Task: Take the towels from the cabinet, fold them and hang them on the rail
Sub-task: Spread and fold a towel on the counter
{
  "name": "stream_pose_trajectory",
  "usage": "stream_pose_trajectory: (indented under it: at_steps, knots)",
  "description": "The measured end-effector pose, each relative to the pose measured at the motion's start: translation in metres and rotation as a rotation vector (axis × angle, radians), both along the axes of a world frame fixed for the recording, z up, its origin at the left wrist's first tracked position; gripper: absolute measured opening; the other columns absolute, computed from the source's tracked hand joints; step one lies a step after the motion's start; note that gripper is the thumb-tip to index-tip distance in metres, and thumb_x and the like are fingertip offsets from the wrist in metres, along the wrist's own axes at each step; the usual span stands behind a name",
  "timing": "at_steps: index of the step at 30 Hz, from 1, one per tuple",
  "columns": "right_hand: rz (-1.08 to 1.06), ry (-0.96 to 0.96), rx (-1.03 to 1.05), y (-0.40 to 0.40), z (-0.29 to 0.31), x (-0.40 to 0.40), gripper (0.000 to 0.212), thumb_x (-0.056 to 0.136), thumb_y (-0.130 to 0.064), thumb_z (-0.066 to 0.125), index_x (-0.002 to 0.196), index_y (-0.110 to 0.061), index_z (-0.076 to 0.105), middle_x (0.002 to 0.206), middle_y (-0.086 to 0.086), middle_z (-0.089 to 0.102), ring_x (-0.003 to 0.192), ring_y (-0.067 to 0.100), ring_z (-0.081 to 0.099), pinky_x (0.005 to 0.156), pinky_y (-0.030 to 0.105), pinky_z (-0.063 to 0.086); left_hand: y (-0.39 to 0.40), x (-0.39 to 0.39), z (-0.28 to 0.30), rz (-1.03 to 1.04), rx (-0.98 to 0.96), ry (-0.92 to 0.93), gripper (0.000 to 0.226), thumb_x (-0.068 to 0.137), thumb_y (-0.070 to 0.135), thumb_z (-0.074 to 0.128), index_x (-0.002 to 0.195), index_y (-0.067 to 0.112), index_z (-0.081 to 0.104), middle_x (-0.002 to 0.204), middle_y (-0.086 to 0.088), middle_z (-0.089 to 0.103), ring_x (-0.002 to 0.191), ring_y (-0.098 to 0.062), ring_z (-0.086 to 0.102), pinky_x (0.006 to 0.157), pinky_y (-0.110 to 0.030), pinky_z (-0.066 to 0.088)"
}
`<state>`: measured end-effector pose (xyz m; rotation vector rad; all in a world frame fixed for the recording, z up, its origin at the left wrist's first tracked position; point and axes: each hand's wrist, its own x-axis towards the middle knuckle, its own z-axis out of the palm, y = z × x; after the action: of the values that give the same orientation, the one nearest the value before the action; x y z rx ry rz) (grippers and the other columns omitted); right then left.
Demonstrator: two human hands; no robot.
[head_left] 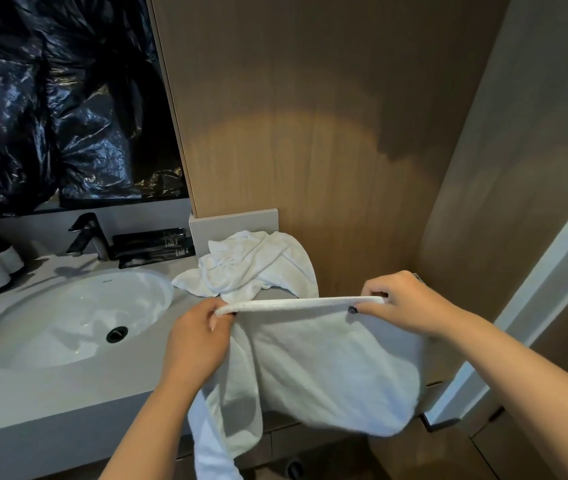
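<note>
White towel [327,358] pinched taut at top edge by left hand [199,336] and right hand [403,306]; lower end cut off; second towel [254,265] crumpled at countertop [50,396] right edge.

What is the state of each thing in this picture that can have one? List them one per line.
White terry towel in the hands: stretched by its top edge, the rest hanging.
Crumpled white towels on the grey counter: unfolded, heaped.
Left hand: fingers pinching the towel's left corner.
Right hand: fingers pinching the towel's right corner.
Black tap: no water running.
White oval basin: drain open, no standing water.
</note>
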<state>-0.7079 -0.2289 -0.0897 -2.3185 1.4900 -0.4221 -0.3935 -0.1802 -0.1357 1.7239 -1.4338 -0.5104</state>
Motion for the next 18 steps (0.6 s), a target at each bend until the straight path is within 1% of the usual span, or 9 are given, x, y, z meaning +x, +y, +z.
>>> stream_pose_trajectory:
  at_steps: [3, 5, 6, 9, 11, 13, 14, 16, 18]
  knots:
    - [-0.08, -0.035, 0.008, -0.002, -0.003, -0.012, 0.025, 0.094, -0.041, 0.06, 0.073, -0.028, 0.065, 0.07, -0.005, 0.064, 0.067, 0.015, 0.059, 0.063, 0.045, 0.049, 0.0, 0.001, 0.004, 0.048, -0.003, 0.08, 0.008, 0.092, 0.022, 0.065, 0.087, 0.024, 0.072, 0.069, 0.007, 0.061, 0.069, -0.007, 0.055, 0.059, -0.021, 0.038]
    - [-0.115, -0.013, -0.012, -0.001, -0.008, -0.015, 0.032, 0.098, -0.039, 0.055, 0.067, -0.032, 0.057, 0.064, -0.008, 0.058, 0.063, 0.011, 0.055, 0.063, 0.044, 0.046, 0.0, -0.003, 0.005, 0.052, 0.003, 0.116, 0.003, 0.088, 0.022, 0.071, 0.085, 0.023, 0.071, 0.071, 0.006, 0.062, 0.069, -0.007, 0.054, 0.059, -0.021, 0.038]
    - [-0.13, -0.005, -0.025, 0.0, -0.011, -0.014, 0.037, 0.099, -0.037, 0.053, 0.063, -0.032, 0.051, 0.059, -0.009, 0.053, 0.059, 0.009, 0.05, 0.064, 0.043, 0.044, -0.001, -0.006, 0.005, 0.061, 0.009, 0.133, 0.006, 0.085, 0.022, 0.074, 0.089, 0.023, 0.069, 0.07, 0.007, 0.06, 0.067, -0.008, 0.053, 0.059, -0.022, 0.038]
    - [-0.183, -0.101, -0.011, 0.004, -0.023, -0.007, 0.044, 0.101, -0.029, 0.05, 0.059, -0.021, 0.041, 0.055, -0.007, 0.041, 0.055, 0.012, 0.039, 0.061, 0.04, 0.035, -0.001, -0.016, 0.006, 0.053, 0.053, 0.212, 0.043, 0.074, 0.025, 0.085, 0.109, 0.029, 0.06, 0.057, 0.006, 0.049, 0.058, -0.011, 0.05, 0.059, -0.026, 0.04]
    - [-0.215, -0.18, 0.017, 0.007, -0.029, 0.0, 0.042, 0.1, -0.022, 0.05, 0.06, -0.016, 0.039, 0.057, -0.004, 0.04, 0.057, 0.014, 0.038, 0.059, 0.037, 0.029, 0.002, -0.02, 0.007, 0.03, 0.098, 0.274, 0.065, 0.067, 0.026, 0.091, 0.119, 0.034, 0.053, 0.056, 0.001, 0.051, 0.058, -0.014, 0.054, 0.062, -0.029, 0.045]
    - [-0.268, -0.271, 0.079, 0.01, -0.033, 0.009, 0.032, 0.099, -0.018, 0.052, 0.067, -0.013, 0.05, 0.065, -0.004, 0.048, 0.063, 0.014, 0.044, 0.06, 0.033, 0.032, 0.003, -0.023, 0.007, 0.029, 0.139, 0.364, 0.072, 0.064, 0.025, 0.092, 0.124, 0.031, 0.055, 0.062, -0.009, 0.06, 0.064, -0.023, 0.063, 0.068, -0.035, 0.054]
    - [-0.309, -0.328, 0.113, 0.012, -0.033, 0.014, 0.022, 0.098, -0.018, 0.054, 0.077, -0.013, 0.057, 0.072, -0.004, 0.054, 0.067, 0.013, 0.048, 0.06, 0.03, 0.035, 0.004, -0.025, 0.007, 0.035, 0.159, 0.426, 0.071, 0.065, 0.022, 0.092, 0.126, 0.029, 0.056, 0.068, -0.013, 0.065, 0.068, -0.027, 0.067, 0.069, -0.037, 0.056]
    - [-0.406, -0.477, 0.216, 0.018, -0.032, 0.025, 0.006, 0.096, -0.018, 0.056, 0.1, -0.017, 0.061, 0.087, -0.002, 0.061, 0.076, 0.013, 0.056, 0.063, 0.026, 0.041, 0.005, -0.028, 0.007, 0.046, 0.205, 0.569, 0.067, 0.068, 0.013, 0.089, 0.126, 0.026, 0.058, 0.071, -0.012, 0.069, 0.065, -0.024, 0.068, 0.063, -0.033, 0.055]
    - [-0.464, -0.623, 0.323, 0.021, -0.029, 0.034, 0.017, 0.096, -0.014, 0.055, 0.109, -0.023, 0.059, 0.098, 0.002, 0.062, 0.088, 0.019, 0.062, 0.074, 0.032, 0.051, 0.005, -0.031, 0.009, 0.044, 0.256, 0.731, 0.063, 0.069, 0.005, 0.087, 0.123, 0.024, 0.061, 0.069, -0.004, 0.07, 0.064, -0.017, 0.067, 0.062, -0.029, 0.053]
